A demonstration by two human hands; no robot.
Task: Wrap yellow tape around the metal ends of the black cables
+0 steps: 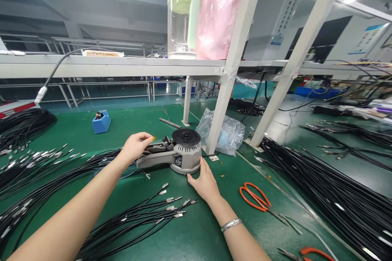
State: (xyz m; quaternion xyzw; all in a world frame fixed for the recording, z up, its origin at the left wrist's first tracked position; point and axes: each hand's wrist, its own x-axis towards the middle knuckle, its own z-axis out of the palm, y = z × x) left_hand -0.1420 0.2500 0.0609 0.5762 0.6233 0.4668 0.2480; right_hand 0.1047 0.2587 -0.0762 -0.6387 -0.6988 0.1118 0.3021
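Observation:
A grey round tape dispenser (186, 157) with a black disc on top and an arm reaching left stands on the green table mat. My right hand (204, 180) grips the near right side of its base, thumb in front and fingers along the side. At the end of the dispenser's arm, my left hand (136, 147) is closed, its fingertips together above the arm. A small yellow spot shows at those fingertips; I cannot make out what it is. Below the dispenser lies a bundle of black cables (143, 216) with metal connector ends.
Orange-handled scissors (255, 196) lie on the right, with a second orange-handled tool (315, 253) nearer. A clear plastic bag (228, 132) lies by the white shelf post (225, 102). More black cables (318, 187) run at right. A blue tape holder (101, 122) stands at back left.

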